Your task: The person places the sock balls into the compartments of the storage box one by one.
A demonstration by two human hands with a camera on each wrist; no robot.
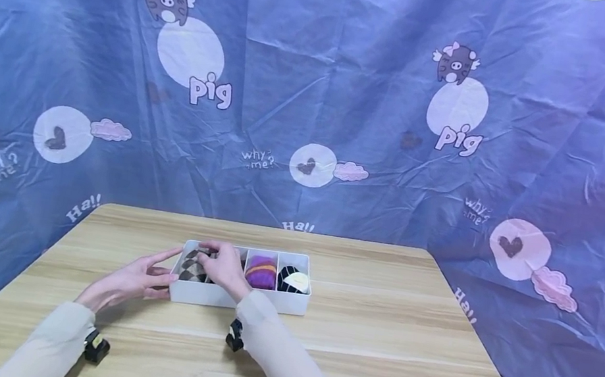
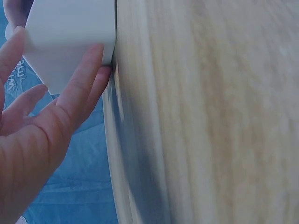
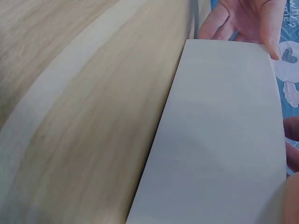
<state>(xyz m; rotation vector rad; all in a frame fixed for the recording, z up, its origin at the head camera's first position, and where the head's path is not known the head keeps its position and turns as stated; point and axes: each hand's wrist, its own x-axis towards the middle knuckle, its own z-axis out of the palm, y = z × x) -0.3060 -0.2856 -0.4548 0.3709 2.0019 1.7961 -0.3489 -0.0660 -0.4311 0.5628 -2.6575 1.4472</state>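
A white divided box (image 1: 236, 299) stands on the table with rolled socks in its compartments. At its left end lies a brown and beige argyle sock (image 1: 193, 270); further right are a purple sock (image 1: 261, 275) with an orange band and a black sock (image 1: 287, 277) with white lines and a pale patch. My left hand (image 1: 133, 280) touches the box's left end with fairly straight fingers. Over the left compartments, my right hand (image 1: 225, 269) has its fingertips at the argyle sock. Whether they pinch it cannot be told. This hand mostly covers the second compartment.
The box sits on a light wooden table (image 1: 389, 350). A blue curtain (image 1: 317, 98) with printed pigs and words hangs behind the table and at both sides. Each sleeve has a small black device at the wrist.
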